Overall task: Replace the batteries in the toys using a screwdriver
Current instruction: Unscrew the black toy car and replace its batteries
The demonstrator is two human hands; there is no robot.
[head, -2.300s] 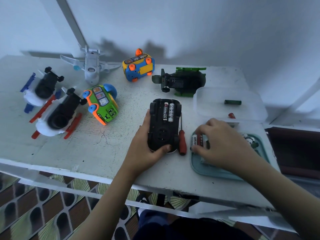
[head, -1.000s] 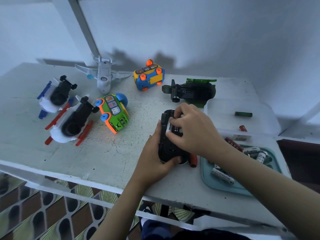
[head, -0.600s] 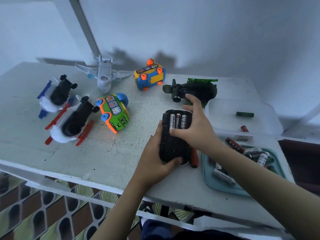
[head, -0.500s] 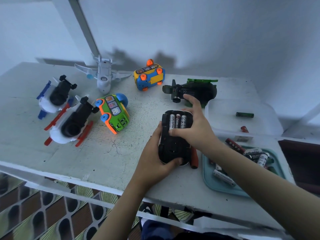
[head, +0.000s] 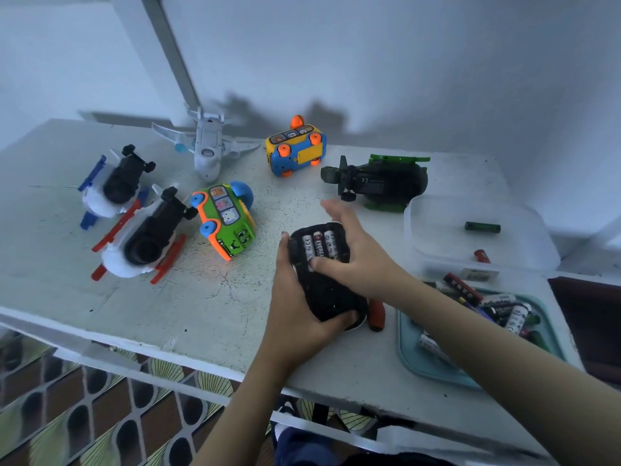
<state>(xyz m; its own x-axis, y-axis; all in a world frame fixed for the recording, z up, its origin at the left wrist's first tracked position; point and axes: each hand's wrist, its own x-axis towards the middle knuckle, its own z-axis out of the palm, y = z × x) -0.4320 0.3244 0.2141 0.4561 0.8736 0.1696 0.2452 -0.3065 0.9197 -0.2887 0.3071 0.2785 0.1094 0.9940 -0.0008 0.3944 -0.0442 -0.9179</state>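
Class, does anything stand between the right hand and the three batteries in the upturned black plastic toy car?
Nothing visible does: the three batteries lie uncovered, the right hand touches them with its thumb, and the left hand grips the black plastic toy car.

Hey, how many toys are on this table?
7: blue winged toy and red winged toy far left, white plane at back, yellow bus beside it, green bus centre, dark green helicopter back right, black car in the left hand, under the right hand. None seems hidden.

White speckled table [head: 201, 314] against pale grey wall [head: 420, 62]. Slanted white bar [head: 164, 52] at upper left. Patterned floor [head: 67, 418] below; light dim, bluish
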